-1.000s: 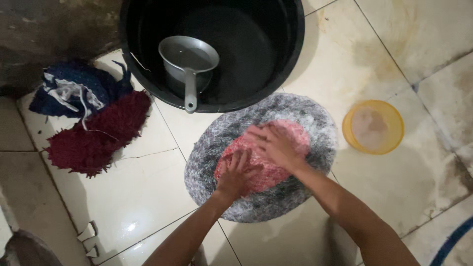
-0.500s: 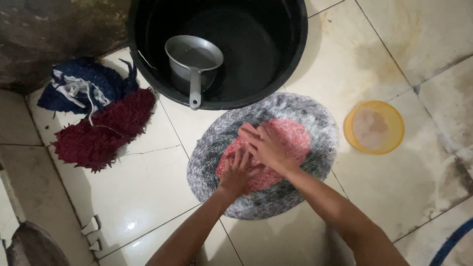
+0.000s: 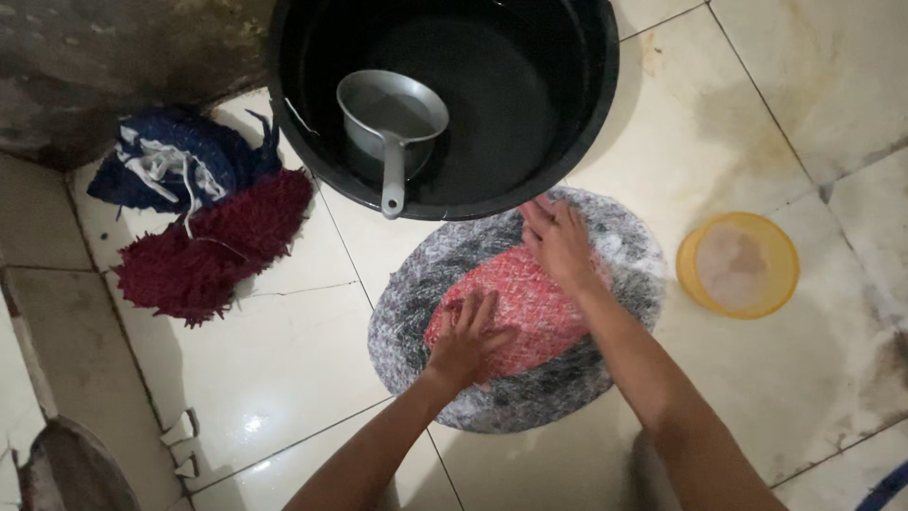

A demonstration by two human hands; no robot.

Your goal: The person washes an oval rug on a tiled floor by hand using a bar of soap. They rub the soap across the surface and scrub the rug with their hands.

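Note:
An oval grey mat (image 3: 416, 303) with a red middle (image 3: 530, 303) lies wet and soapy on the tiled floor. My left hand (image 3: 465, 339) presses flat on the near left part of the red area, fingers spread. My right hand (image 3: 558, 241) lies flat on the mat's far edge, fingers together and pointing toward the black tub (image 3: 530, 104). Neither hand holds anything.
A grey metal dipper (image 3: 390, 123) sits inside the big black tub of water. A dark red shaggy mat (image 3: 213, 251) and a blue one (image 3: 180, 166) are piled at the left. A yellow bowl (image 3: 738, 265) stands on the tiles at the right.
My right hand has slid away from me across the mat toward the tub. My left hand has stayed on the red part, moving slightly. The camera has shifted a little.

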